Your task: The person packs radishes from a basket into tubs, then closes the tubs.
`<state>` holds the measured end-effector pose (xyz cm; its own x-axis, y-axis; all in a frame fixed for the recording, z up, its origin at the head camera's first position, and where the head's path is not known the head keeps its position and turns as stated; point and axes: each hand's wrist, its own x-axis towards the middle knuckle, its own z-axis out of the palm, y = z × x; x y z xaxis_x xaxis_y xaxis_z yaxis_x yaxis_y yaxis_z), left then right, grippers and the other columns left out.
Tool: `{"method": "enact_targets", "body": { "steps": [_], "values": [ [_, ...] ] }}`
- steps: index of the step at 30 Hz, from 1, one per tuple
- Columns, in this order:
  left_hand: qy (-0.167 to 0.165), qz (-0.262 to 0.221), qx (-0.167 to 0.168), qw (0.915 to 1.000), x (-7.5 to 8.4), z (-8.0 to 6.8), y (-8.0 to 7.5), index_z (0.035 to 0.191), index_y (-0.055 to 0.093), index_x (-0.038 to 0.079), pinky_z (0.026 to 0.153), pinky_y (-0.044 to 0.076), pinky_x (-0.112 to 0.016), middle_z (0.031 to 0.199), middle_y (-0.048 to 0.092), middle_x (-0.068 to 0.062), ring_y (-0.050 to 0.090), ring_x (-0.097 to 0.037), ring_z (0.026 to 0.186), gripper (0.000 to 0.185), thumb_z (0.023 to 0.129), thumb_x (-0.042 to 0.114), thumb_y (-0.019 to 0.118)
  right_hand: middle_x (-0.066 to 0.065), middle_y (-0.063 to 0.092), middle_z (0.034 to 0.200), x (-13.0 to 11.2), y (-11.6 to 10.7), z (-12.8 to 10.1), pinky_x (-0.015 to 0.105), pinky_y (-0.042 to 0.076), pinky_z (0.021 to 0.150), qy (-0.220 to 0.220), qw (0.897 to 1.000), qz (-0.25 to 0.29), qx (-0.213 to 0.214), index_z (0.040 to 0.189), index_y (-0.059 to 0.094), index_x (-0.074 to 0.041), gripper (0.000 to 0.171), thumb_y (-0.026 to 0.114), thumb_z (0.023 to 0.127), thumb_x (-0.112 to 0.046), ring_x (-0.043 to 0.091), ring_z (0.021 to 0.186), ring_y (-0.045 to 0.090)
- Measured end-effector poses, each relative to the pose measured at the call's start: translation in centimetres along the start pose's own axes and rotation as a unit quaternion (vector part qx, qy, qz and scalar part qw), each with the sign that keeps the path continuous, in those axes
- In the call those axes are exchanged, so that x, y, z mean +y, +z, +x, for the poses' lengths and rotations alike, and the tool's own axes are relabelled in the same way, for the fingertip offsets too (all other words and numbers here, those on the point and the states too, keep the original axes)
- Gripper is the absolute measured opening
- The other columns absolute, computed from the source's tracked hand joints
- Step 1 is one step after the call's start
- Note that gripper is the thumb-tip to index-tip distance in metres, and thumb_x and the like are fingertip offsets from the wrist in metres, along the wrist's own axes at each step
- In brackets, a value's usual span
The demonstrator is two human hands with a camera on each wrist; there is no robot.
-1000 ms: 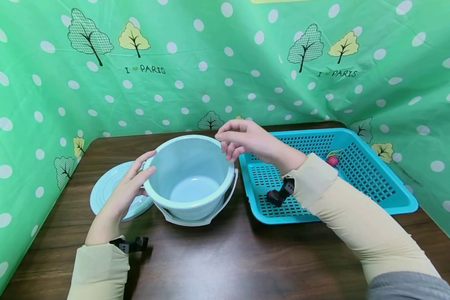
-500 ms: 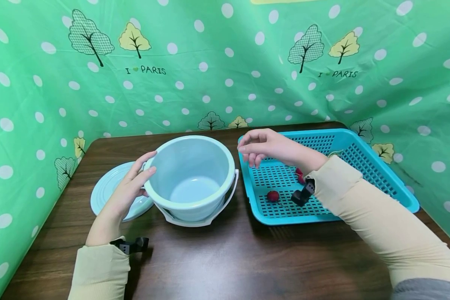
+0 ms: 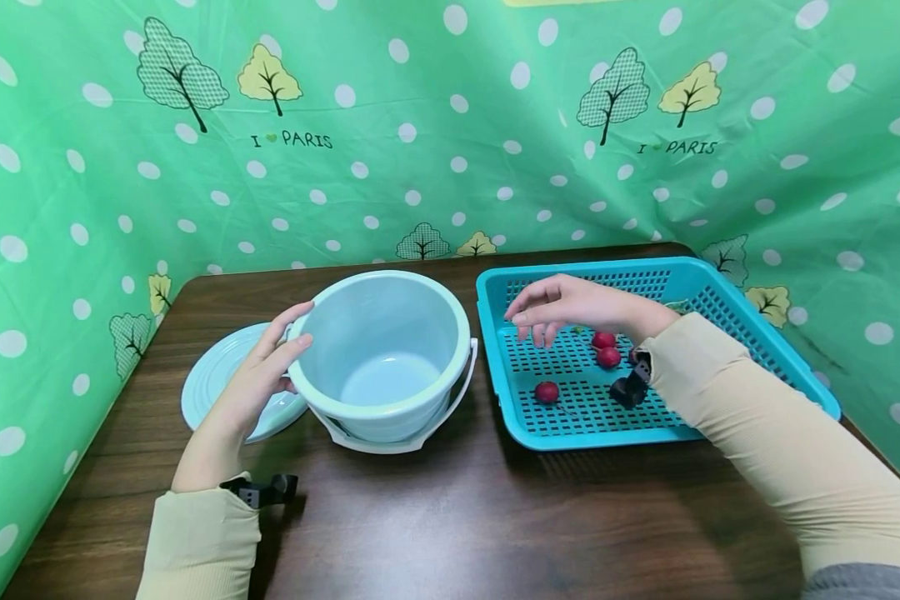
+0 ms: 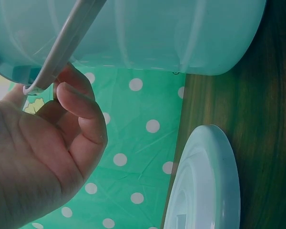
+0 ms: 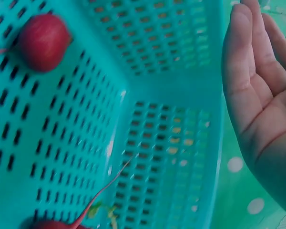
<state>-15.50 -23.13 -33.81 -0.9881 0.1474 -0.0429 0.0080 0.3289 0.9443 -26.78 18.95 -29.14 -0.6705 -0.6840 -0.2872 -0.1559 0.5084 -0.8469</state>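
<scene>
A pale blue bucket (image 3: 382,358) with a white handle stands on the brown table, and nothing shows inside it. My left hand (image 3: 258,379) grips its left side, thumb on the rim; in the left wrist view the left hand (image 4: 43,152) curls its fingers by the handle joint of the bucket (image 4: 133,33). My right hand (image 3: 551,310) hovers over the left part of the turquoise basket (image 3: 487,333), fingers relaxed and holding nothing. Three red radishes (image 3: 546,392) lie in the basket. The right wrist view shows the right hand (image 5: 262,95) as a bare palm above the basket (image 5: 171,95) and a radish (image 5: 43,42).
The bucket's round lid (image 3: 210,383) lies flat on the table left of the bucket, partly under my left hand, and shows as the lid (image 4: 205,181) in the left wrist view. Green dotted cloth (image 3: 450,125) walls the table at the back and sides. Bare table (image 3: 435,517) lies in front.
My right hand has moved from above the bucket's right rim rightward and down over the basket. The left hand and the bucket have stayed put.
</scene>
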Motion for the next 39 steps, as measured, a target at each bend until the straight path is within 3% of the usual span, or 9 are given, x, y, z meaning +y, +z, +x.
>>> {"method": "enact_targets", "body": {
  "steps": [5,13,22,31,39],
  "values": [
    [0.001,0.000,0.000,1.0000,0.0,0.0,0.0,0.155,0.027,0.033,0.073,0.050,-0.031,0.158,0.021,-0.006,0.056,-0.010,0.092,0.055,0.104,0.044,0.044,0.016,0.071,0.104,1.4,-0.5,-0.2,0.037,0.058,0.077,0.018,0.999,0.008,-0.034,0.130,0.056,0.005,0.040,0.059,0.099,-0.022,0.029,0.080,0.069],
    [0.001,-0.001,-0.001,1.0000,0.0,0.0,-0.1,0.155,0.027,0.032,0.073,0.050,-0.030,0.157,0.021,-0.006,0.057,-0.009,0.090,0.055,0.104,0.043,0.044,0.020,0.071,0.106,3.0,-0.9,-0.4,0.041,0.058,0.081,0.066,0.994,0.014,-0.090,0.137,0.052,0.002,0.046,0.059,0.099,-0.023,0.044,0.088,0.067],
    [-0.001,-0.002,-0.002,1.0000,0.0,0.0,-0.1,0.155,0.025,0.031,0.073,0.050,-0.031,0.157,0.022,-0.007,0.057,-0.009,0.090,0.056,0.104,0.042,0.044,0.016,0.072,0.106,4.8,-1.4,0.0,0.039,0.057,0.081,0.092,0.985,0.036,-0.144,0.140,0.048,0.004,0.051,0.061,0.098,-0.021,0.023,0.080,0.069],
    [0.002,-0.009,-0.005,0.9999,0.1,0.0,-0.1,0.155,0.025,0.031,0.074,0.051,-0.031,0.157,0.022,-0.007,0.057,-0.008,0.089,0.055,0.104,0.041,0.044,0.007,0.074,0.098,6.2,-1.6,0.9,0.033,0.058,0.075,0.140,0.966,0.058,-0.211,0.141,0.048,0.002,0.052,0.064,0.095,-0.016,0.016,0.074,0.068],
    [0.001,-0.010,-0.006,0.9999,0.1,0.0,-0.2,0.156,0.025,0.030,0.074,0.050,-0.032,0.156,0.023,-0.008,0.058,-0.007,0.085,0.056,0.104,0.040,0.044,0.012,0.074,0.096,6.7,-1.1,1.1,0.031,0.059,0.071,0.204,0.950,0.048,-0.230,0.139,0.053,-0.007,0.052,0.071,0.092,-0.019,0.014,0.068,0.070]
  ]
}}
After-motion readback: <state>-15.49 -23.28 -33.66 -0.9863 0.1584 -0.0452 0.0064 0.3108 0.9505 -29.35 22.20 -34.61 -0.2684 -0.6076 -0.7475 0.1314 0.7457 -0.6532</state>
